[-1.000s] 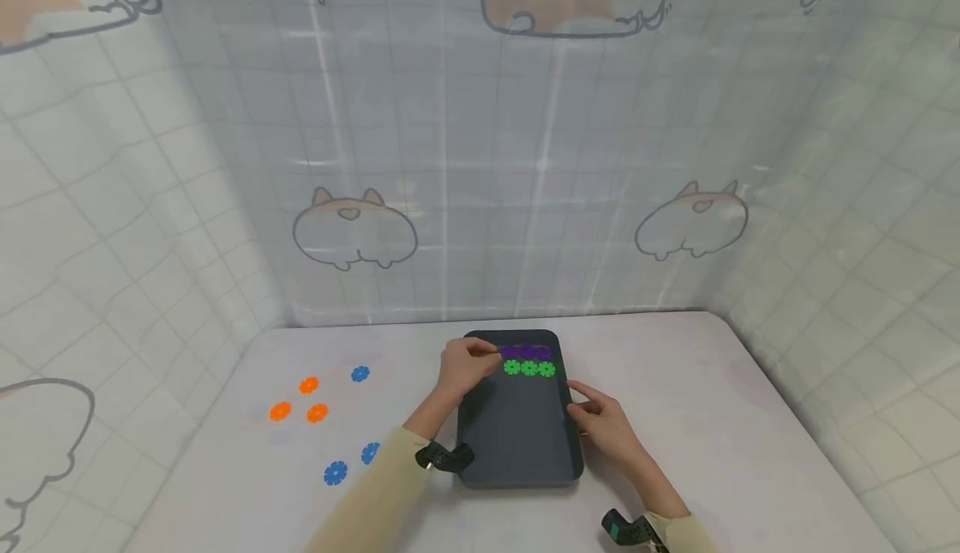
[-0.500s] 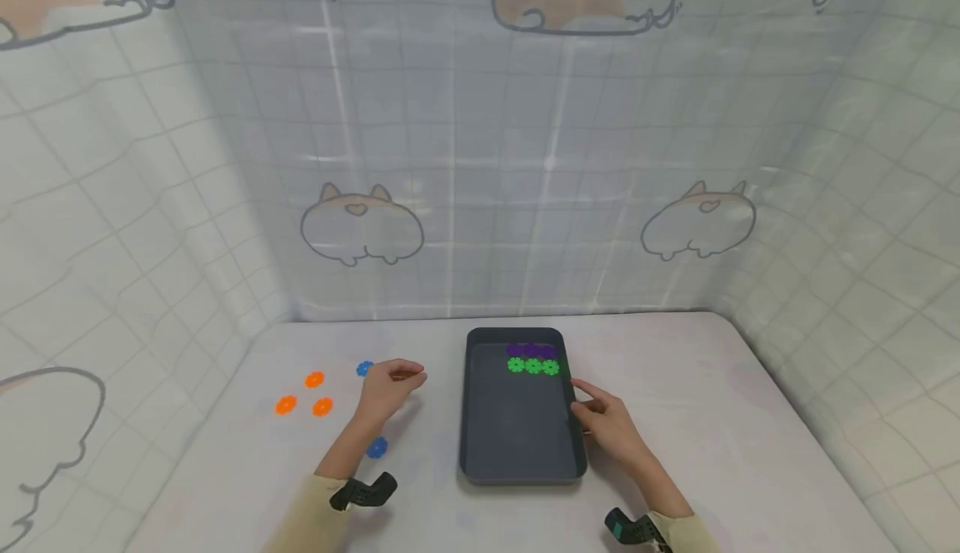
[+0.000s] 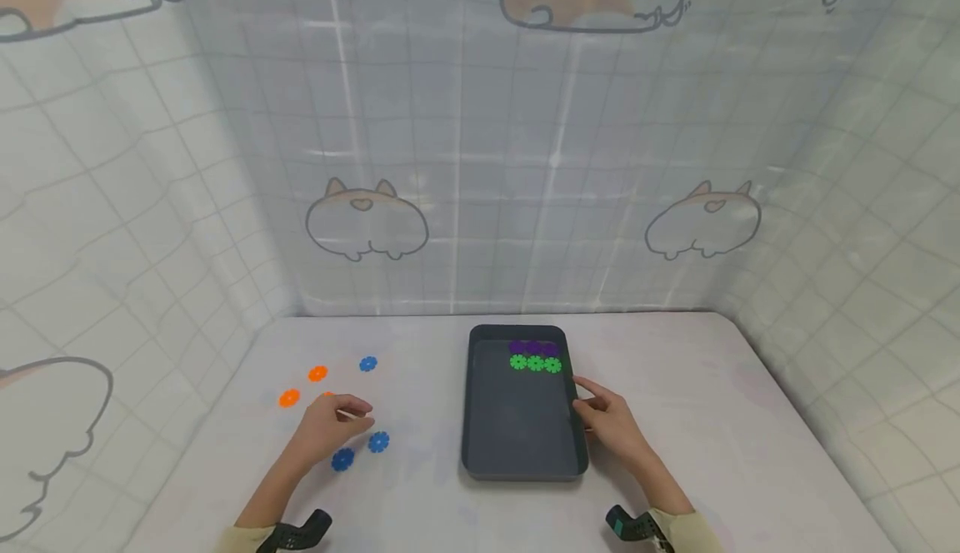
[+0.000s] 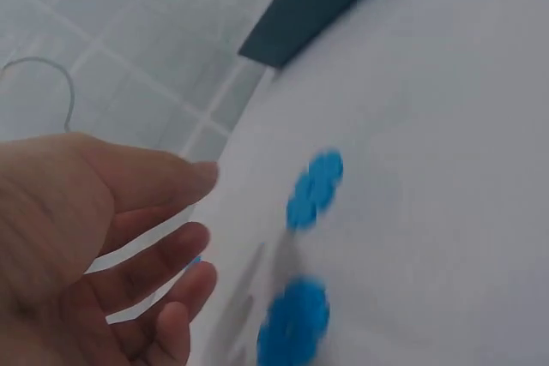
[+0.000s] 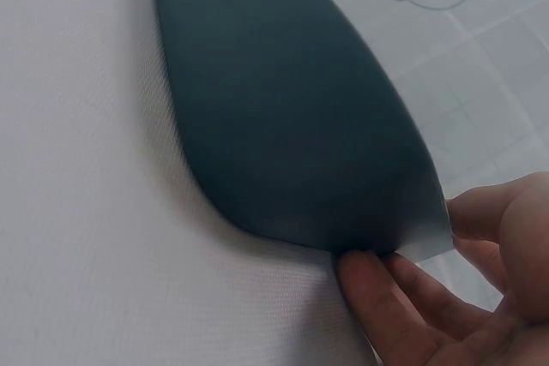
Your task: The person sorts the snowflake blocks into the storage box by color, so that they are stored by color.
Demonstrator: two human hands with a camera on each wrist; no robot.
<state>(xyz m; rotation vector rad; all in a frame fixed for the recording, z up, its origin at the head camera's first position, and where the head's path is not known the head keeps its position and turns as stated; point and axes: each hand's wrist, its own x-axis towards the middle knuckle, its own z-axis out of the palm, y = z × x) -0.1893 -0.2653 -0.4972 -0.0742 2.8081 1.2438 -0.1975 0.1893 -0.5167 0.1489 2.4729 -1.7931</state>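
My left hand (image 3: 330, 432) hovers over the left of the table, fingers loosely bent and holding nothing. Just right of and below it lie two blue notched discs (image 3: 378, 442) (image 4: 293, 323); a third blue disc (image 3: 368, 364) lies farther back. Orange notched discs (image 3: 289, 398) are behind and left of the hand, one mostly hidden by it. At the right side of a dark grey tray (image 3: 521, 428), my right hand (image 3: 611, 424) holds the edge, thumb and fingers against wall and rim (image 5: 317, 126). Inside, a row of green discs (image 3: 536, 364) sits before a row of purple discs (image 3: 533, 348).
The white tabletop (image 3: 675, 386) has rounded far corners. Behind it and on both sides hang pale gridded sheets (image 3: 480, 161) printed with cartoon dogs. Dark straps with a camera (image 3: 296, 532) are worn on both wrists.
My left hand has moved from the tray's upper left, leftward and nearer, to the blue discs. The right hand has stayed at the tray's edge. The view has shifted slightly.
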